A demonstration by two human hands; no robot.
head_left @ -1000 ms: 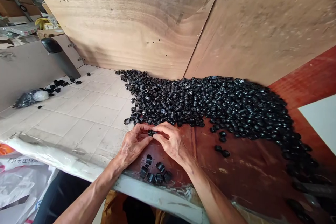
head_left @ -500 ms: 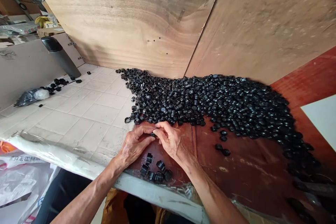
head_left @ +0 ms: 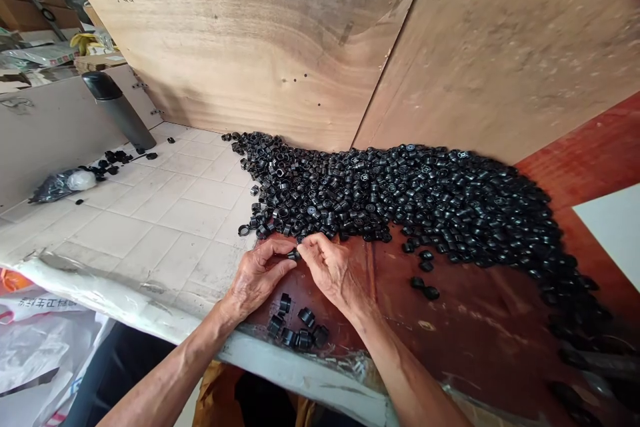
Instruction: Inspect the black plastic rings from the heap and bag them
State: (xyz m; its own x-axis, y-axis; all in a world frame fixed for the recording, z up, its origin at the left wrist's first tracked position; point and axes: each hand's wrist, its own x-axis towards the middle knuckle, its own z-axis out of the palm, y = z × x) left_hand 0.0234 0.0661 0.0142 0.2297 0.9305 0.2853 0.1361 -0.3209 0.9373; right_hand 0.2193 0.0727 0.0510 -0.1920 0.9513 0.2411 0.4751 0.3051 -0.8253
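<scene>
My left hand (head_left: 256, 278) and my right hand (head_left: 331, 269) meet at the table's near edge, fingertips pinched together on one small black plastic ring part (head_left: 293, 255). Just beyond the fingers lies a big heap of the same black parts (head_left: 400, 197), spread across the table to the right. A small cluster of several black parts (head_left: 299, 331) sits below my hands, close to the front edge.
Tall plywood boards (head_left: 260, 53) stand behind the heap. A dark cylindrical flask (head_left: 119, 113) leans at the left wall, with loose black parts and a plastic bag (head_left: 63, 183) near it. White tile-patterned surface (head_left: 165, 213) lies left, red-brown tabletop (head_left: 480, 320) right.
Both hands stay together on the small black part; the fingers have shifted slightly around it. The view has moved a little.
</scene>
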